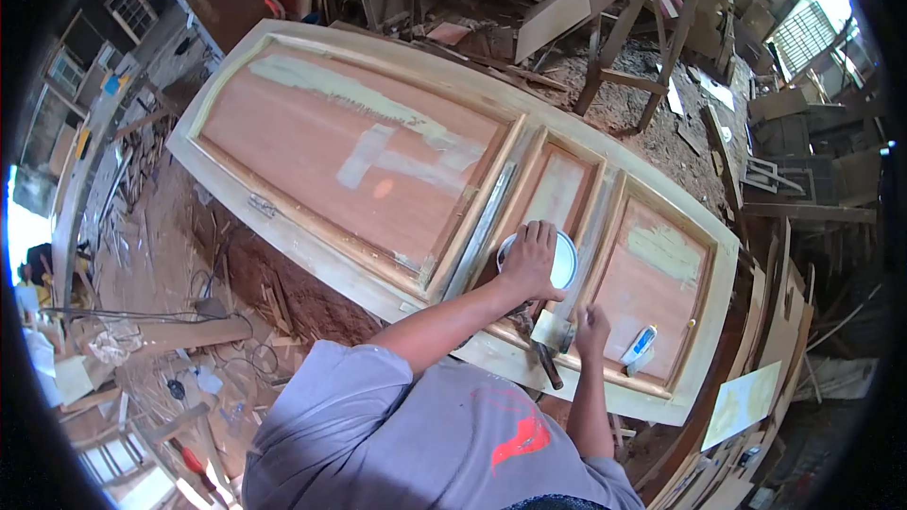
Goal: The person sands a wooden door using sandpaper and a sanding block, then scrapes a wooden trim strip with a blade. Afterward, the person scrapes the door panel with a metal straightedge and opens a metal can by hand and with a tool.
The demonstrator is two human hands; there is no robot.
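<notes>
A wide wooden door (425, 76) with raised panel frames lies flat before me, with pale filler patches (331, 85) on its panels. On its narrow middle part stands a round tin (564, 260) with a white inside and a blue rim. My left hand (531, 260) reaches over the tin and grips it, fingers over its top. Just right of it, my right hand (592, 326) is closed; what it holds, if anything, is hidden. Beside that hand lies a scraper (552, 331) with a pale, smeared blade and dark handle. A white and blue tube (640, 346) rests on the right panel.
Wood offcuts and scraps litter the floor (156, 246) on the left. A wooden trestle (633, 80) stands beyond the door. Boards (770, 321) lean at the right, near a pale smeared sheet (742, 404). Cables (227, 316) trail at the lower left.
</notes>
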